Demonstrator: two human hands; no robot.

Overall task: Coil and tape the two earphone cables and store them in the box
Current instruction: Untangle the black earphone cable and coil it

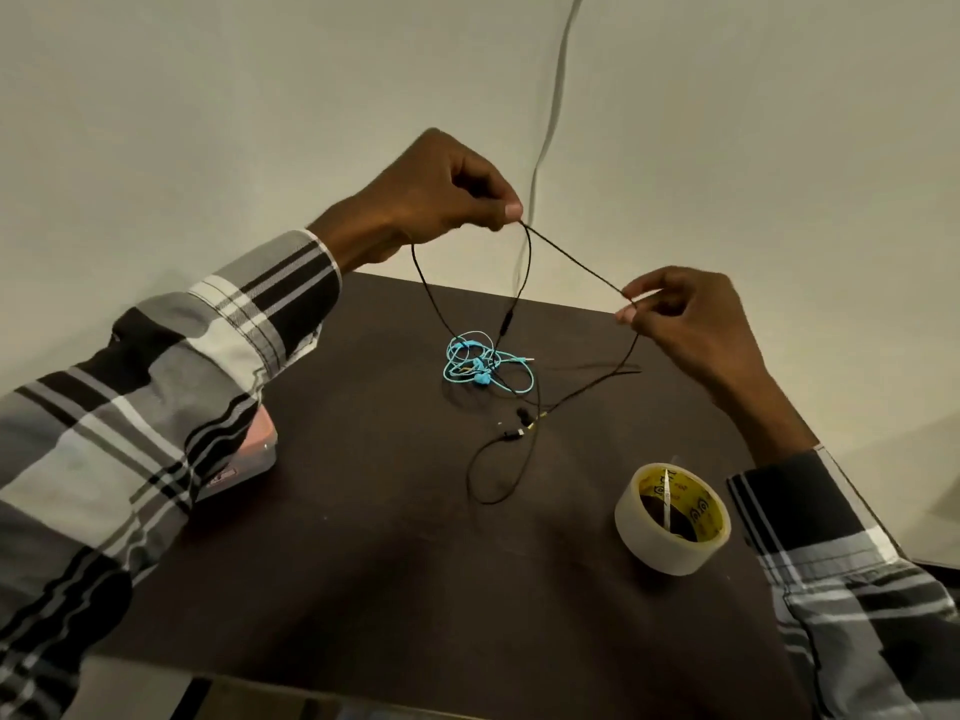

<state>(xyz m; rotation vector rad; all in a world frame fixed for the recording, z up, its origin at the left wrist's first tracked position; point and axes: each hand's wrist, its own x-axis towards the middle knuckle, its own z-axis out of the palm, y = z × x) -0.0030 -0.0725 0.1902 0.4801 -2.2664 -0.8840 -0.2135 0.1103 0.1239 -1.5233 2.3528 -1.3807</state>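
A thin black earphone cable (571, 258) is stretched taut between my two hands above the table. My left hand (436, 194) pinches one stretch of it high up, with loops hanging down from the fingers. My right hand (680, 314) pinches the cable lower and to the right. The rest of the black cable trails onto the table, its plug and earbuds near the middle (524, 420). A tangled turquoise earphone cable (480, 363) lies on the table under the hanging loops. A transparent box (249, 454) shows partly beneath my left sleeve.
A roll of pale tape (672, 519) with a yellow printed core stands at the right on the dark brown table (363, 537). A pale wall rises behind the table, with a grey cord (553, 106) hanging down it.
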